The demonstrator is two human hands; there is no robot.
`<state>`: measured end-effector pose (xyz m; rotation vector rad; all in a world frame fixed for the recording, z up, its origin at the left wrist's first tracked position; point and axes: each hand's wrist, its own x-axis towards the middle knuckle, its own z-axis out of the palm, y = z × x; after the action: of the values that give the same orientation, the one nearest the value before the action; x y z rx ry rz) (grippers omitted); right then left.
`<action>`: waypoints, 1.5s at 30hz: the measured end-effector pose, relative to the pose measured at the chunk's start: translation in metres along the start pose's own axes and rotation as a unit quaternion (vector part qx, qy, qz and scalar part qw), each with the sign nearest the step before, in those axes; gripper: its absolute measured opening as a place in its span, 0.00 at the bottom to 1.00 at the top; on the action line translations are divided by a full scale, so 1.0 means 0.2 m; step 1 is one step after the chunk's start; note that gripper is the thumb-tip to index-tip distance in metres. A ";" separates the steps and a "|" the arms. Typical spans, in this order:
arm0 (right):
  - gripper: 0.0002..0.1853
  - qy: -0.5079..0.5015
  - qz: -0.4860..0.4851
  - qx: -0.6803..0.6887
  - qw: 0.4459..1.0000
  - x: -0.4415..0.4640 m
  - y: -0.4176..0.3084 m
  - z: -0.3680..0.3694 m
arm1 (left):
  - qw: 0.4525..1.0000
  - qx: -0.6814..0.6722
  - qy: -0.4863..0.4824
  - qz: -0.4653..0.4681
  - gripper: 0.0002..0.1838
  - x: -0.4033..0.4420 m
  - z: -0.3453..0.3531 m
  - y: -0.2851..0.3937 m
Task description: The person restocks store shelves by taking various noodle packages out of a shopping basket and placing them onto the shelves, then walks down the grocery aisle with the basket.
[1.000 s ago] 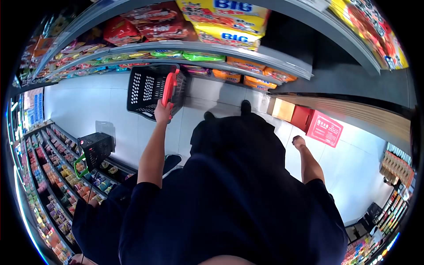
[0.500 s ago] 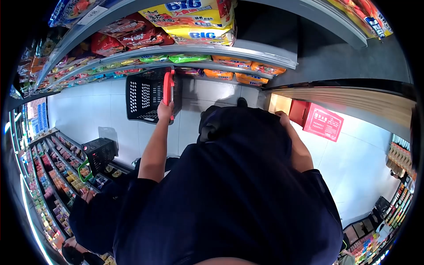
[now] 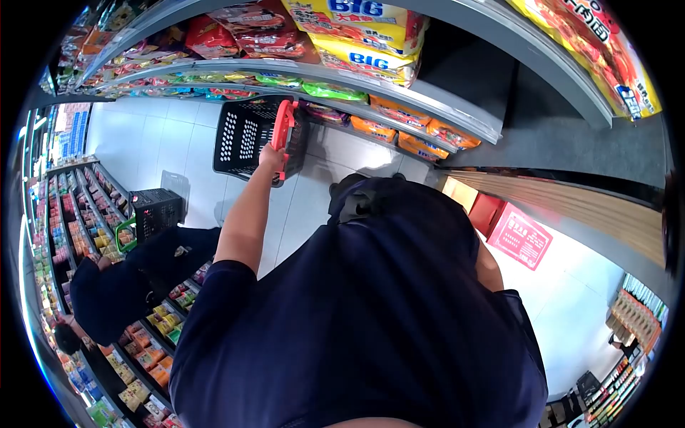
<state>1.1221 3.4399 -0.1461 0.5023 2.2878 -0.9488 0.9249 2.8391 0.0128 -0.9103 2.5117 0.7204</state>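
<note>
My left hand [image 3: 271, 157] is wrapped round the red handle [image 3: 283, 132] of a black shopping basket [image 3: 246, 135], which hangs in front of me beside the lower shelves. Round holes pattern the basket's side. My right forearm [image 3: 489, 269] shows at the edge of my dark shirt, but the hand itself is hidden behind my body. Yellow noodle packs [image 3: 364, 53] lie on the shelf ahead, with red packs [image 3: 267, 36] to their left.
Left, another person in dark clothes [image 3: 114, 296] is by shelves of small packages [image 3: 146, 353]. A second black basket [image 3: 155, 210] with a green handle is near them. A red sign [image 3: 521, 237] stands at right, below a wooden-slatted edge [image 3: 571, 207].
My right hand has moved inward and out of sight behind my body. The other person has shifted at the left. My left hand still holds the basket handle while the view has turned slightly.
</note>
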 end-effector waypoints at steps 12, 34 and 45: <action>0.18 -0.119 -0.018 -0.045 0.992 0.09 -0.07 -0.10 | 0.997 0.022 0.002 0.073 0.22 0.18 -0.10 -0.14; 0.14 0.157 -0.332 0.287 0.885 -0.24 -2.09 -0.77 | 0.969 -0.118 -0.164 0.143 0.20 -0.14 0.30 -0.10; 0.32 0.296 -0.336 0.109 0.887 -0.25 -2.66 -1.09 | 0.967 0.002 0.022 0.252 0.22 -0.15 0.14 -0.22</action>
<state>0.7860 3.2362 0.2770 0.0575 3.0156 -1.5660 0.9802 2.8402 -0.0101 -0.2760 2.8108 0.8467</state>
